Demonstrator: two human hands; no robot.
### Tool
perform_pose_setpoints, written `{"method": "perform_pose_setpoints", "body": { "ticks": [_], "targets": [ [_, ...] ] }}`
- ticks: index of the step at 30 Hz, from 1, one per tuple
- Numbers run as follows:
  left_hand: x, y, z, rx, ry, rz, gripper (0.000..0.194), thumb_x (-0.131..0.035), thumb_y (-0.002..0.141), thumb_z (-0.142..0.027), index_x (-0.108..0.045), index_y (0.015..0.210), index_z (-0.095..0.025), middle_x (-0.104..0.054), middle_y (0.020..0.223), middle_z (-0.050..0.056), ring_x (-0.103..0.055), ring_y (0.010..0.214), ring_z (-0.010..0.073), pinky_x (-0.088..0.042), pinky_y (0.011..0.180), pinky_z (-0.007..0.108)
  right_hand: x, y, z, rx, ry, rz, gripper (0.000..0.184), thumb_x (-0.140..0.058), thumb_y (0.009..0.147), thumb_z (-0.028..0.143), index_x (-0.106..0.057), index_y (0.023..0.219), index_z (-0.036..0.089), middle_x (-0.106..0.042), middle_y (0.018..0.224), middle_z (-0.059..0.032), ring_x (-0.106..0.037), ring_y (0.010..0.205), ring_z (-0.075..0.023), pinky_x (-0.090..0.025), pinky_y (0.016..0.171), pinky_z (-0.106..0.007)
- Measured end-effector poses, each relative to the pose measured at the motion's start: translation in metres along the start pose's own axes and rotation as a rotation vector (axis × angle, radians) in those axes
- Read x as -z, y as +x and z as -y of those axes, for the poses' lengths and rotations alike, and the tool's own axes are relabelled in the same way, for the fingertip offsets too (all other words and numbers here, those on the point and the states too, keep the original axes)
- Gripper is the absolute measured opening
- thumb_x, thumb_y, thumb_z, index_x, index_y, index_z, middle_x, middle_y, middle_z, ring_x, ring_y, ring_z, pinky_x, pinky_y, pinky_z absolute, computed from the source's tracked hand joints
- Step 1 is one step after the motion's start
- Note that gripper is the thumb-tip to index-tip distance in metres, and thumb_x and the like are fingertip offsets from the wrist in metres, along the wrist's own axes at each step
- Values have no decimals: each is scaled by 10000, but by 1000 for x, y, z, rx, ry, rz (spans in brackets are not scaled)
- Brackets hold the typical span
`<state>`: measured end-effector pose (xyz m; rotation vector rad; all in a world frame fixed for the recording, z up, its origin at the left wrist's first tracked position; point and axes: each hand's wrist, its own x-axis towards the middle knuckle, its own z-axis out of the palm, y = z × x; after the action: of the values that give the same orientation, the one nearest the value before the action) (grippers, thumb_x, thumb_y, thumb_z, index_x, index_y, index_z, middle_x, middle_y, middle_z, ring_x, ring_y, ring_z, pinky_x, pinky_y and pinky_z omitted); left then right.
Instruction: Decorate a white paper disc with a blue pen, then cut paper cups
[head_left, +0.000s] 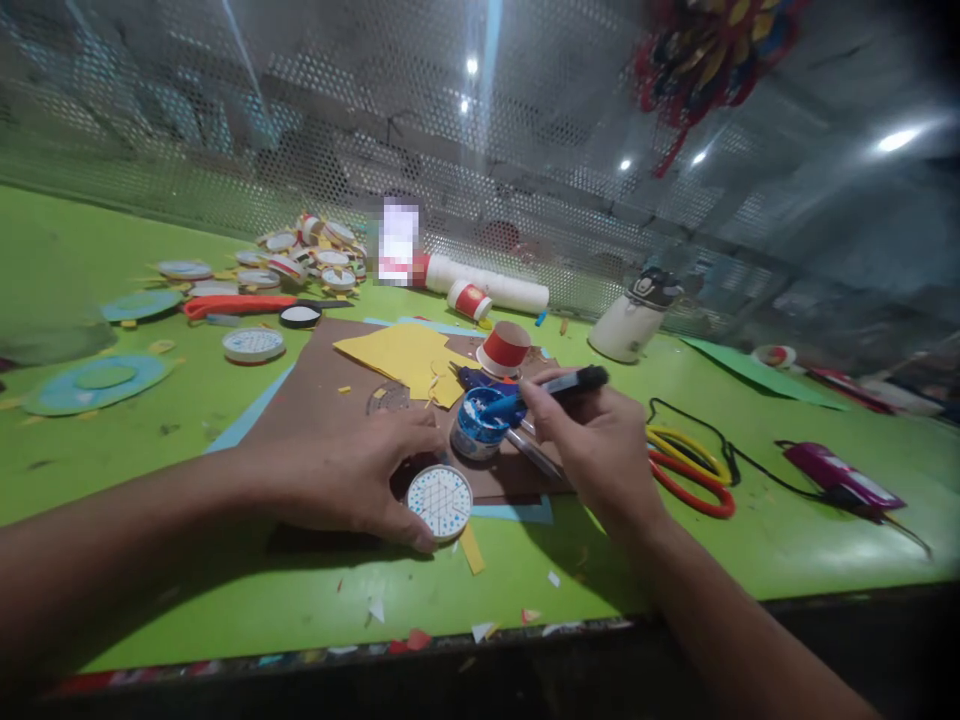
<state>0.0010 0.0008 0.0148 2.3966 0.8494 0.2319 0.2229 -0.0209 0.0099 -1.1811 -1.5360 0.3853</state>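
Spillage could follow if the right hand [611,440], gripping a black-and-blue pen-like tool [574,382], tips the round blue-stained pot [480,442], at one o'clock from the white blue-dotted disc [440,501] the loosely open left hand [356,465] touches.

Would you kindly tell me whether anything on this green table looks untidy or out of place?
Yes, mostly untidiness: paper scraps lie strewn near the front edge of the green table rather than gathered up, and the paint jar looks messy, smeared with blue around its rim.
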Motion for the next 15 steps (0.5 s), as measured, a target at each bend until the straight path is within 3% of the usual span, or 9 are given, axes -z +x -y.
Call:
{"method": "perform_pose_setpoints", "body": {
  "ticks": [4,15],
  "targets": [
    [-1,0,2,12,-5,-16,489,-748,672,-471,-649,1082,-224,-624,1093,63,-582,982,263,-469,831,355,-5,2,-6,-5,-55,124,150,-719,803,306,-721,828,158,-733,781,-54,-676,743,-204,-548,682,-346],
    [-1,1,2,-4,29,-19,475,-762,675,-486,-634,1044,-215,-594,1060,48,-563,955,247,-453,792,328,-7,-2,-9,9,-104,137,195,-700,820,350,-723,869,162,-747,802,-62,-697,757,-215,-567,716,-372]
  ]
}}
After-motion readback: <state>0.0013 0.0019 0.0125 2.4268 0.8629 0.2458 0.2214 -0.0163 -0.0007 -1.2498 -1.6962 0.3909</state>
